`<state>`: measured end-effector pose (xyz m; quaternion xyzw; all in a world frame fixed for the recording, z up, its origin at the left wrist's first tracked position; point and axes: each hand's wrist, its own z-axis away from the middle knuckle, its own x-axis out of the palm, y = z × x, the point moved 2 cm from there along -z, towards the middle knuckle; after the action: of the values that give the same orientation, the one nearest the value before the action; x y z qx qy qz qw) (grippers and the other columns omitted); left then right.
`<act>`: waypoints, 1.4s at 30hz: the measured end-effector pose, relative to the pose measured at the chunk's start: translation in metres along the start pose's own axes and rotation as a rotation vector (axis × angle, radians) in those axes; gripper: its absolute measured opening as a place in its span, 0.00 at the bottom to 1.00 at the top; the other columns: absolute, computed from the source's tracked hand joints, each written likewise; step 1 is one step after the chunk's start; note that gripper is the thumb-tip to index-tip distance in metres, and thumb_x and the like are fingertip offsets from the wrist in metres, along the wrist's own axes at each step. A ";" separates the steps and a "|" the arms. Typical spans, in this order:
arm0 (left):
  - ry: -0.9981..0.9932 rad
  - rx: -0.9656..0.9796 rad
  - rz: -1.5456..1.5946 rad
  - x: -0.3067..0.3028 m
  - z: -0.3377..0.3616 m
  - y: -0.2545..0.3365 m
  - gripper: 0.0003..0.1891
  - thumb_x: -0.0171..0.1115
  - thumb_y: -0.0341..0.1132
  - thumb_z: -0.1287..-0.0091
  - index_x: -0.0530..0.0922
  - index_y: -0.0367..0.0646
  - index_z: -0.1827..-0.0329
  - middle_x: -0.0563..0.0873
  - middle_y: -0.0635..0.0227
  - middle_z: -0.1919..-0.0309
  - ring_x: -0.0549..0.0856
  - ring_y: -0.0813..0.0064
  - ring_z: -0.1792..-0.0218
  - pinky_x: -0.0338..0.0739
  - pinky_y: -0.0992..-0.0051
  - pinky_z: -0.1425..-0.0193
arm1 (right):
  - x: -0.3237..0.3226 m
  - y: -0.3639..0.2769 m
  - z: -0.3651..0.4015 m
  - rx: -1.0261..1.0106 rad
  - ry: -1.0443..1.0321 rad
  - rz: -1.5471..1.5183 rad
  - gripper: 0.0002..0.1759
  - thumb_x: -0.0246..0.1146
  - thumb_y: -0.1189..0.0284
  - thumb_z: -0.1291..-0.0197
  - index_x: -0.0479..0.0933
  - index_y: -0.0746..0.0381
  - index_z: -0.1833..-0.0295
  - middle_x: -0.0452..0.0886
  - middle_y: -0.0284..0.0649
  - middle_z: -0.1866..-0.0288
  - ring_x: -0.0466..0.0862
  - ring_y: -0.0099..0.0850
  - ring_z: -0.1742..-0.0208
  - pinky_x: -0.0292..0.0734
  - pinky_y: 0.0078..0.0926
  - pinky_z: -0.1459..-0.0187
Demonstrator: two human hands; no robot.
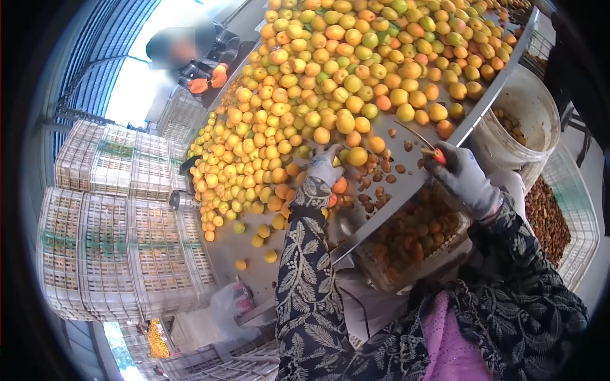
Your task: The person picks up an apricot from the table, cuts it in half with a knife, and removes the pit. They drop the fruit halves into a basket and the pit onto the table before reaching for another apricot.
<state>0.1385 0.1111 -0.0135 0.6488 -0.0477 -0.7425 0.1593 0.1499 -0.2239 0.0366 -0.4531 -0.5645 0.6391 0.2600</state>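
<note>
My left hand (324,166), in a pale glove, is at the near side of a big heap of apricots (286,95) on a metal table (406,184). Its fingers and thumb close around a yellow-orange apricot (344,155). To the right, above the table's raised edge, my right hand (467,179) wears a stained glove and grips a small knife (434,153) with a red handle. The thin, slightly curved blade points up and left toward the fruit. Brown apricot pits (379,178) lie scattered between my hands.
Below the table edge sits a crate (460,230) of apricot pieces. At the right stand a white bucket (540,120) and a crate of brown pits (543,216). Stacked plastic crates (95,247) fill the left. Across the table is a person in orange gloves (208,78).
</note>
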 end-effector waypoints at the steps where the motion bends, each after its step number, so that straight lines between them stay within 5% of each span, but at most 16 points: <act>1: -0.009 0.006 0.001 0.003 0.004 0.009 0.29 0.69 0.31 0.49 0.76 0.57 0.40 0.73 0.52 0.41 0.73 0.49 0.40 0.70 0.60 0.35 | -0.002 -0.002 0.000 0.060 -0.061 0.051 0.13 0.60 0.72 0.37 0.75 0.71 0.51 0.85 0.41 0.58 0.80 0.22 0.56 0.76 0.24 0.52; 3: -0.002 0.227 0.009 0.011 0.013 0.030 0.26 0.69 0.30 0.48 0.78 0.56 0.43 0.76 0.56 0.44 0.73 0.51 0.40 0.71 0.62 0.35 | -0.001 0.002 0.002 0.060 -0.047 0.040 0.13 0.59 0.73 0.36 0.75 0.71 0.51 0.85 0.41 0.59 0.80 0.23 0.56 0.76 0.24 0.52; 5: 0.000 0.254 0.048 0.019 0.020 0.046 0.24 0.69 0.29 0.48 0.79 0.54 0.45 0.77 0.57 0.44 0.74 0.54 0.40 0.72 0.63 0.36 | -0.001 0.008 0.002 -0.069 0.040 -0.021 0.13 0.62 0.68 0.36 0.73 0.69 0.58 0.72 0.39 0.74 0.67 0.23 0.70 0.71 0.28 0.66; 9: 0.072 0.248 0.073 0.018 0.036 0.074 0.25 0.69 0.27 0.48 0.79 0.50 0.43 0.78 0.59 0.46 0.78 0.56 0.43 0.73 0.65 0.38 | 0.000 0.021 0.003 -0.088 0.073 -0.202 0.14 0.63 0.72 0.37 0.75 0.69 0.50 0.79 0.35 0.66 0.74 0.19 0.65 0.75 0.24 0.60; 12: 0.187 0.248 0.660 0.012 0.036 0.074 0.23 0.68 0.25 0.45 0.78 0.37 0.44 0.84 0.61 0.52 0.82 0.73 0.52 0.77 0.75 0.47 | 0.002 0.027 0.000 -0.017 -0.007 -0.365 0.15 0.63 0.74 0.37 0.75 0.69 0.47 0.82 0.33 0.61 0.77 0.18 0.59 0.76 0.21 0.54; 17: 0.197 0.253 0.689 0.006 0.073 0.153 0.19 0.67 0.23 0.45 0.77 0.35 0.49 0.84 0.66 0.59 0.81 0.80 0.57 0.78 0.77 0.54 | 0.016 0.016 0.000 -0.073 -0.144 -0.522 0.17 0.66 0.73 0.39 0.76 0.68 0.47 0.83 0.33 0.57 0.79 0.19 0.55 0.75 0.20 0.49; 19: 0.216 0.253 1.121 0.019 0.085 0.185 0.18 0.66 0.22 0.43 0.76 0.35 0.48 0.84 0.66 0.59 0.81 0.81 0.57 0.77 0.79 0.55 | 0.012 0.005 0.005 -0.078 -0.121 -0.462 0.17 0.66 0.72 0.38 0.76 0.67 0.46 0.82 0.34 0.58 0.80 0.21 0.56 0.76 0.22 0.50; 21: 0.201 0.248 1.281 0.036 0.089 0.196 0.17 0.65 0.21 0.41 0.76 0.34 0.48 0.83 0.66 0.59 0.81 0.82 0.57 0.77 0.79 0.55 | -0.002 -0.001 0.010 -0.003 0.019 -0.765 0.18 0.66 0.69 0.38 0.76 0.67 0.46 0.82 0.34 0.60 0.80 0.21 0.61 0.77 0.20 0.57; 23: 0.172 0.246 1.443 0.045 0.095 0.196 0.16 0.63 0.21 0.40 0.75 0.34 0.48 0.83 0.66 0.58 0.80 0.82 0.57 0.77 0.79 0.54 | -0.031 0.013 0.009 0.125 0.261 -0.791 0.15 0.65 0.61 0.38 0.76 0.61 0.54 0.78 0.31 0.68 0.76 0.17 0.73 0.67 0.14 0.78; 25: 0.128 0.191 1.250 0.054 0.105 0.190 0.15 0.62 0.21 0.38 0.76 0.35 0.47 0.83 0.68 0.59 0.81 0.82 0.58 0.77 0.80 0.54 | -0.055 -0.003 0.008 0.112 0.548 -1.030 0.21 0.59 0.49 0.34 0.76 0.57 0.59 0.72 0.26 0.77 0.67 0.17 0.83 0.60 0.13 0.84; 26: 0.155 0.154 1.243 0.060 0.108 0.183 0.13 0.63 0.21 0.38 0.77 0.35 0.49 0.83 0.68 0.61 0.81 0.81 0.59 0.77 0.80 0.55 | -0.074 0.024 -0.006 -0.124 0.537 -1.053 0.23 0.55 0.47 0.32 0.76 0.58 0.56 0.73 0.28 0.75 0.67 0.17 0.83 0.61 0.12 0.84; 34: 0.449 -0.126 1.188 0.028 0.091 0.075 0.08 0.62 0.22 0.38 0.79 0.37 0.56 0.84 0.70 0.64 0.81 0.80 0.62 0.76 0.79 0.57 | -0.174 0.143 -0.041 -0.107 0.544 -1.542 0.18 0.55 0.57 0.30 0.73 0.63 0.50 0.76 0.33 0.72 0.71 0.21 0.80 0.66 0.14 0.81; 36: 0.494 -0.095 0.622 0.031 0.066 0.029 0.08 0.63 0.26 0.38 0.79 0.36 0.56 0.85 0.66 0.65 0.84 0.77 0.64 0.77 0.77 0.59 | -0.191 0.168 -0.043 -0.112 0.566 -1.183 0.15 0.57 0.62 0.30 0.74 0.63 0.51 0.76 0.31 0.71 0.71 0.21 0.78 0.67 0.12 0.80; 39: 0.429 -0.133 0.179 0.030 0.034 0.012 0.12 0.64 0.34 0.37 0.78 0.35 0.56 0.86 0.60 0.66 0.86 0.72 0.62 0.78 0.73 0.58 | -0.173 0.155 -0.040 -0.144 0.317 -1.320 0.14 0.56 0.63 0.30 0.74 0.63 0.50 0.75 0.30 0.72 0.71 0.20 0.79 0.67 0.11 0.79; 40: 0.427 -0.162 -0.119 0.012 0.030 0.035 0.20 0.66 0.42 0.39 0.78 0.33 0.54 0.86 0.56 0.65 0.87 0.69 0.61 0.78 0.69 0.57 | -0.158 0.133 -0.034 -0.074 0.441 -1.216 0.13 0.55 0.64 0.30 0.75 0.62 0.49 0.73 0.28 0.74 0.70 0.19 0.79 0.65 0.11 0.80; 42: 0.386 -0.181 -0.103 0.007 0.028 0.041 0.21 0.66 0.43 0.39 0.78 0.33 0.53 0.86 0.55 0.64 0.87 0.68 0.60 0.78 0.68 0.56 | -0.123 0.067 -0.017 0.047 0.446 -1.128 0.13 0.55 0.64 0.30 0.75 0.61 0.49 0.72 0.28 0.74 0.70 0.19 0.79 0.64 0.12 0.80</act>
<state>0.1175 0.0663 -0.0040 0.7636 0.0839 -0.6129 0.1850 0.2323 -0.3351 0.0082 -0.2012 -0.6350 0.3046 0.6808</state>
